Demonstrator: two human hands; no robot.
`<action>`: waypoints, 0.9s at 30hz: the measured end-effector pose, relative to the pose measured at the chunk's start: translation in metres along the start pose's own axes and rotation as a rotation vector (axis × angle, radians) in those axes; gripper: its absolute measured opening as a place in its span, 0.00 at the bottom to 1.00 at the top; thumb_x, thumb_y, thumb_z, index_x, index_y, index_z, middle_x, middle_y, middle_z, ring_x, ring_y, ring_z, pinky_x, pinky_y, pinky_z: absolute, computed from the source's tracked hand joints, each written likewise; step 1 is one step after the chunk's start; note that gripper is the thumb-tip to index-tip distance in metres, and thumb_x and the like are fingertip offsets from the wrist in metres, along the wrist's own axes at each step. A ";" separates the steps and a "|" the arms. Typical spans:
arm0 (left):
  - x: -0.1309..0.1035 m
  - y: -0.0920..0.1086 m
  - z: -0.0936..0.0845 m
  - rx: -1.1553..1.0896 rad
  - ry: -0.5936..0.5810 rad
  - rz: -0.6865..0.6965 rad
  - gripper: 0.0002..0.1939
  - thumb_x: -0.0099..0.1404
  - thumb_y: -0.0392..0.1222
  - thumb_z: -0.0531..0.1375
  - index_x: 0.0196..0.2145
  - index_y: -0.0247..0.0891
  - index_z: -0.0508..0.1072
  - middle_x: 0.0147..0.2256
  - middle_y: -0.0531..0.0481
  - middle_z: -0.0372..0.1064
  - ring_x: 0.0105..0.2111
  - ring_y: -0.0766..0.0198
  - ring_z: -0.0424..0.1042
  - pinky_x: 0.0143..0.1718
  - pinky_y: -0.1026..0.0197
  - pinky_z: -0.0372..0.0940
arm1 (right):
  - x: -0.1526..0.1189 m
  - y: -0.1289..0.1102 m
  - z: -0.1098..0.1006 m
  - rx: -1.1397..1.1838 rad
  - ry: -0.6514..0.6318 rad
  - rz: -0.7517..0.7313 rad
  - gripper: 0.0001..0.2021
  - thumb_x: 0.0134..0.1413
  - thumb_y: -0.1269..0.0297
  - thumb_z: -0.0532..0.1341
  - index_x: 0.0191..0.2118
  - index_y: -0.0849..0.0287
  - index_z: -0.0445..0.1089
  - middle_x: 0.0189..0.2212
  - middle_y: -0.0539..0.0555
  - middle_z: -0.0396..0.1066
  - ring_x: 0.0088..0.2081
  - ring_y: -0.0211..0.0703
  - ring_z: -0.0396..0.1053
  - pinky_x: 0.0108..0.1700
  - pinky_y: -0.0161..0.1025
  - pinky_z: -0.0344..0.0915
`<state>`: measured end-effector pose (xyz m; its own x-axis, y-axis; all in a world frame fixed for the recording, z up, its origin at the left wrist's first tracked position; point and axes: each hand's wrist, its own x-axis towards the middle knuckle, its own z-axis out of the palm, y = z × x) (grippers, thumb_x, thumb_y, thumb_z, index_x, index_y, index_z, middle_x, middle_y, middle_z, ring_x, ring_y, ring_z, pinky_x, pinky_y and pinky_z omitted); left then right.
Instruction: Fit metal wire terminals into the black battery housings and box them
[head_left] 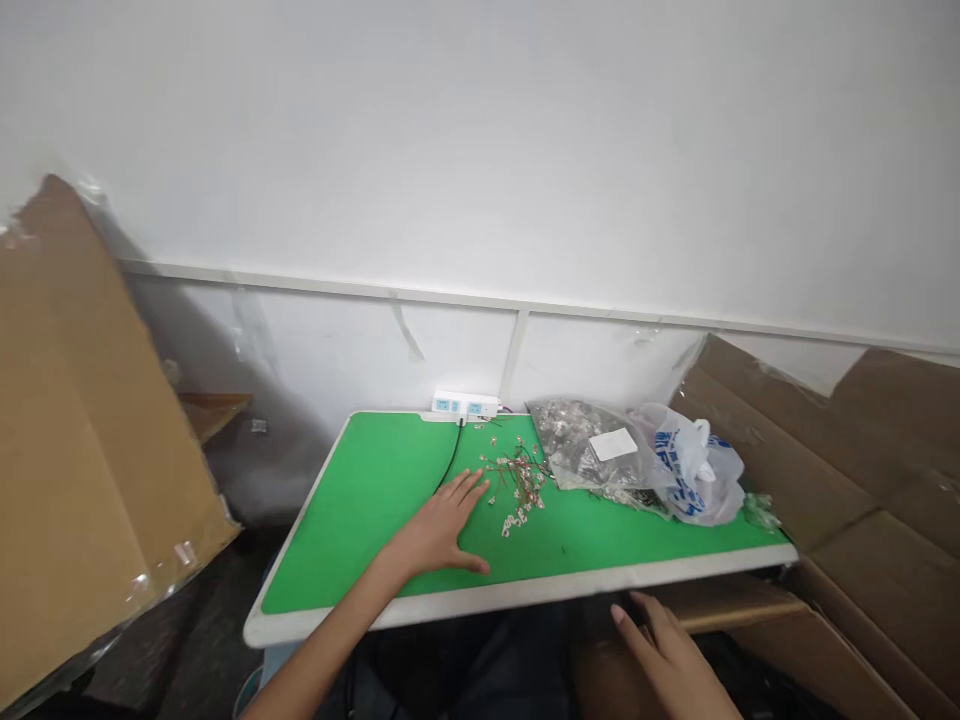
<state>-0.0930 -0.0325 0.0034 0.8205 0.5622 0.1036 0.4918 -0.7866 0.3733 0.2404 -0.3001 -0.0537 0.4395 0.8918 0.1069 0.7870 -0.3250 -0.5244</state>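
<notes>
My left hand [439, 525] rests on the green tabletop [375, 500], palm down, with fingers and thumb spread and nothing in it. Just beyond its fingertips lies a loose pile of small metallic-looking pieces with thin red and dark wires [523, 478]. Several pale small pieces [514, 521] are grouped at the pile's near side. In front of the table's near edge, low on the right, is my right hand [667, 655]. Its thumb and forefinger are apart, and no object shows between them; the other fingers are partly hidden.
A white power strip [466, 405] with a black cable [450, 465] sits at the table's back edge. To the right are a clear bag of small parts [566, 440] and a tied white plastic bag [697, 470]. Cardboard stands left [90, 430] and right [825, 450].
</notes>
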 end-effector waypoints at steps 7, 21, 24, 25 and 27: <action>0.048 -0.016 0.028 0.096 0.052 0.020 0.63 0.58 0.82 0.58 0.77 0.40 0.49 0.76 0.32 0.40 0.75 0.31 0.44 0.71 0.29 0.48 | 0.010 -0.049 -0.009 0.273 0.085 0.211 0.35 0.57 0.35 0.60 0.58 0.60 0.73 0.60 0.66 0.75 0.65 0.65 0.70 0.69 0.58 0.63; 0.133 0.001 0.038 -0.015 0.127 0.289 0.19 0.74 0.54 0.60 0.55 0.40 0.76 0.52 0.41 0.75 0.53 0.46 0.72 0.53 0.46 0.68 | -0.044 0.115 0.019 0.061 0.331 0.933 0.42 0.38 0.30 0.62 0.52 0.60 0.72 0.55 0.76 0.74 0.62 0.81 0.71 0.59 0.68 0.70; 0.130 0.003 0.036 -0.007 0.133 0.271 0.17 0.75 0.52 0.59 0.54 0.40 0.76 0.48 0.40 0.74 0.49 0.47 0.72 0.49 0.48 0.69 | -0.045 0.121 0.048 -0.110 0.095 0.954 0.33 0.37 0.39 0.67 0.48 0.56 0.76 0.63 0.75 0.67 0.61 0.82 0.71 0.57 0.69 0.69; 0.129 0.003 0.035 -0.018 0.135 0.270 0.17 0.75 0.51 0.59 0.53 0.39 0.76 0.47 0.40 0.74 0.48 0.48 0.73 0.48 0.49 0.70 | -0.044 0.120 0.055 -0.156 0.027 0.942 0.31 0.39 0.42 0.67 0.48 0.56 0.77 0.66 0.75 0.64 0.60 0.81 0.72 0.56 0.68 0.69; 0.129 0.004 0.035 -0.053 0.135 0.274 0.14 0.76 0.50 0.58 0.49 0.38 0.77 0.45 0.41 0.74 0.46 0.50 0.74 0.46 0.51 0.70 | -0.039 0.118 0.060 -0.261 -0.056 0.882 0.29 0.46 0.46 0.64 0.51 0.59 0.76 0.68 0.75 0.61 0.60 0.76 0.73 0.56 0.64 0.70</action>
<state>0.0249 0.0276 -0.0136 0.8727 0.3625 0.3272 0.2388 -0.9013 0.3615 0.2904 -0.3549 -0.1707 0.9105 0.2991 -0.2857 0.2525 -0.9490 -0.1890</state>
